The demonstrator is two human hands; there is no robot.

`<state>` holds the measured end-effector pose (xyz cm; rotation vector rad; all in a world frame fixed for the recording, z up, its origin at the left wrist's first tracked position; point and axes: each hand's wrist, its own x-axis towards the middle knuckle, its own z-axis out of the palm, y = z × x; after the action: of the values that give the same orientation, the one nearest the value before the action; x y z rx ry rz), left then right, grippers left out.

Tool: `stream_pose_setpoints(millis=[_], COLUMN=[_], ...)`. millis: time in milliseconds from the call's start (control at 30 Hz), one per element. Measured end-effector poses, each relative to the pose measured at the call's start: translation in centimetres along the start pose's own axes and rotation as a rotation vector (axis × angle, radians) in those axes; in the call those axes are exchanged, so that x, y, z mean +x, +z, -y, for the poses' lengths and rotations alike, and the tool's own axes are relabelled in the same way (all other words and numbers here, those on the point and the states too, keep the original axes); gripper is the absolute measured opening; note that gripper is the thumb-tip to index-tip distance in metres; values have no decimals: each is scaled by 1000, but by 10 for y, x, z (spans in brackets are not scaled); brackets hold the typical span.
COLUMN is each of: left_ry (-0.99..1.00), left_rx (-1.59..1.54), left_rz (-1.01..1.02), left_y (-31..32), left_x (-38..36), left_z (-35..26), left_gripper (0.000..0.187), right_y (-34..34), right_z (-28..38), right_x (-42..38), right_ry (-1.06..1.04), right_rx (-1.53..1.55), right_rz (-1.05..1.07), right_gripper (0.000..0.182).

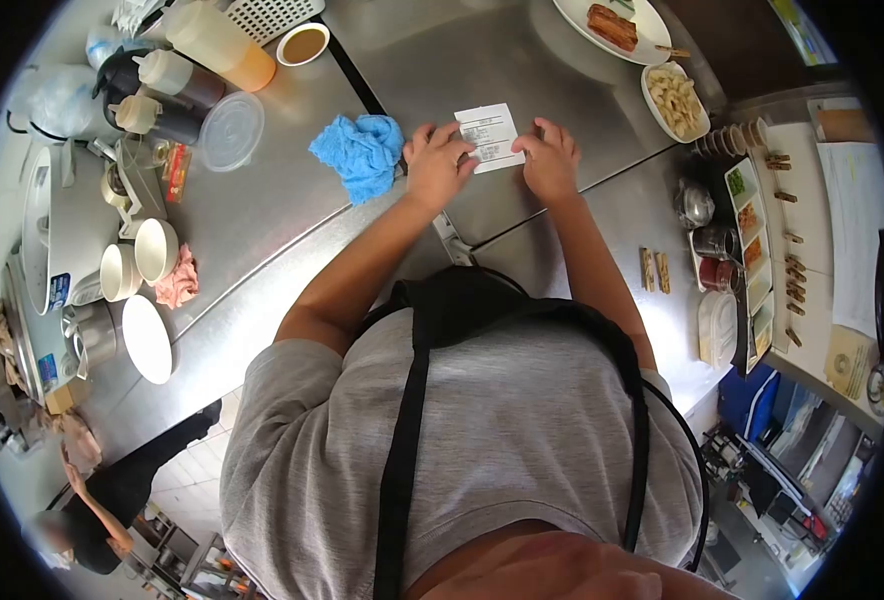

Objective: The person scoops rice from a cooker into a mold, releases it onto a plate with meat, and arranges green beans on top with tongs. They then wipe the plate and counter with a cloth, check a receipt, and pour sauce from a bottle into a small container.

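Observation:
A small white printed receipt (488, 138) is held between my two hands over the steel counter. My left hand (436, 165) is closed on its left edge, the thumb against the print side. At the opposite edge my right hand (550, 160) pinches the paper with curled fingers, thumb at the margin. The print is too small to read. Just left of my left hand, a crumpled blue cloth (358, 155) lies on the counter, close to the fingers.
Squeeze bottles (180, 78), a clear lid (232, 131) and a sauce bowl (303, 45) stand at left. A plate with meat (652, 14) and a bowl of pale pieces (673, 102) sit at right, near topping trays (752, 240). Another person (112, 500) is at lower left.

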<state>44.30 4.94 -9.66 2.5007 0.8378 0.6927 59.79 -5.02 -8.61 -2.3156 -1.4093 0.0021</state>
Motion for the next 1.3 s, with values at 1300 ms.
stream_pose_setpoints(millis=[1300], left_ry=[-212], left_rx=[-10], left_rz=[-99], left_y=[4], left_x=[3], left_z=[-9], left_gripper=[48], right_y=[-10], right_z=[16], right_x=[-7], right_ry=[34], right_rx=[-270], right_rz=[28], right_gripper=[11])
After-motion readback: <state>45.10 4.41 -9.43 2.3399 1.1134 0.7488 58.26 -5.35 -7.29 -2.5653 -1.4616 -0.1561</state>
